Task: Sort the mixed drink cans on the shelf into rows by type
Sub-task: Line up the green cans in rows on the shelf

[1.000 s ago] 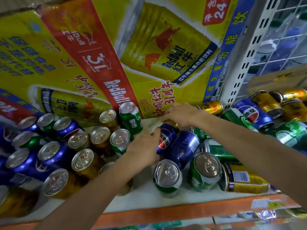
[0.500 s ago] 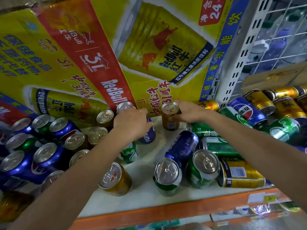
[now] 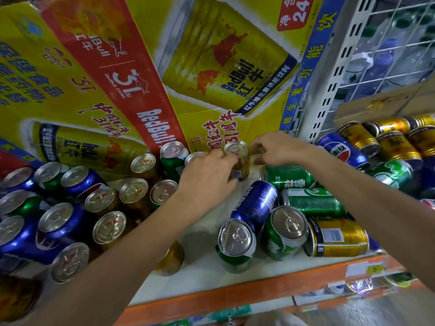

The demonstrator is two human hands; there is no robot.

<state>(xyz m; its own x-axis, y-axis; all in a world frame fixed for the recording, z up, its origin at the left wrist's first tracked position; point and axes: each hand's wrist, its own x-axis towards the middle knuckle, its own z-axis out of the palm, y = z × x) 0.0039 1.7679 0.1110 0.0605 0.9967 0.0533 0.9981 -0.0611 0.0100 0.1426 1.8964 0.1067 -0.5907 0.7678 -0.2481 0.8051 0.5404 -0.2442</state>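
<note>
An upright gold Red Bull can (image 3: 238, 158) stands at the back of the white shelf (image 3: 207, 269). My left hand (image 3: 207, 180) wraps its left side, thumb at its base. My right hand (image 3: 277, 147) hovers just right of the can with fingers apart, a small gap between them and it. Upright blue Pepsi (image 3: 56, 222), green (image 3: 173, 154) and gold cans (image 3: 134, 194) crowd the left. To the right lie a blue Pepsi can (image 3: 256, 203), green cans (image 3: 289, 177) and a gold can (image 3: 339, 238).
A yellow and red Red Bull carton (image 3: 141, 78) forms the wall behind the cans. A white slotted post (image 3: 329, 74) divides off a right bay piled with Pepsi (image 3: 341, 149) and gold cans (image 3: 357, 135). The shelf's orange front edge (image 3: 235, 295) runs below. One gold can (image 3: 171, 257) sits under my left forearm.
My left hand let go of the blue Pepsi can and moved right onto the gold can. My right hand released that gold can and opened beside it.
</note>
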